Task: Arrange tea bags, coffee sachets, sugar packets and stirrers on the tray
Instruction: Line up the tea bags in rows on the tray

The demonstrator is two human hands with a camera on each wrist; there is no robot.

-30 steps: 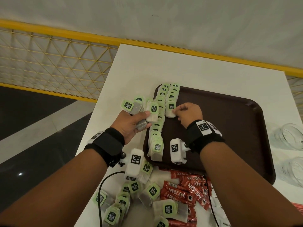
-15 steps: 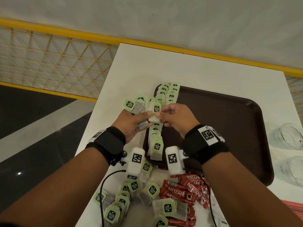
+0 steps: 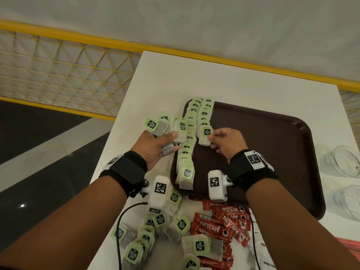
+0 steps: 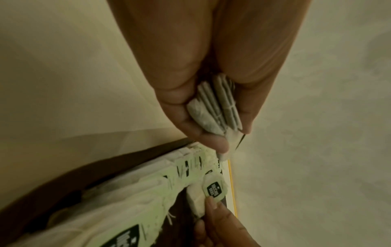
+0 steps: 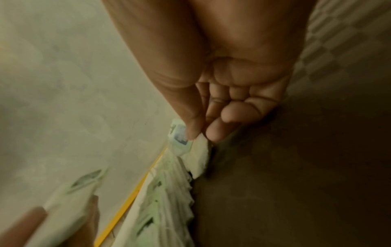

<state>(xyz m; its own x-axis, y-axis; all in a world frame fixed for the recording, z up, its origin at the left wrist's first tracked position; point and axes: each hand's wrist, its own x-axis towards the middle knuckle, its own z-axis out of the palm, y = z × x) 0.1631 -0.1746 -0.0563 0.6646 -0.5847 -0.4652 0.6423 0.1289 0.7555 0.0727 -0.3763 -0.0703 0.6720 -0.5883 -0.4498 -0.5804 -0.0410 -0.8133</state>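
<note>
Right hand is pinching one tea bag between thumb and fingertips, other fingers curled in, and the bag sits on the brown tray at the near end of the shorter, inner row of tea bags. Wrist view shows the thumb on the green tag.

Left hand is just off the tray's left edge, over the white table, fingers wrapped around a small bunch of tea bags, with the thumb pressing one bag out front. In its wrist view you can see the bunch squeezed edge-on in the palm.

On the tray, a longer row of tea bags runs along its left edge, overlapping like shingles, right beside the shorter one.

Nearer than the tray: loose tea bags scattered on the table and a pile of red Nescafe sachets. Right of the tray, two clear glass things, can't tell exactly what.
</note>
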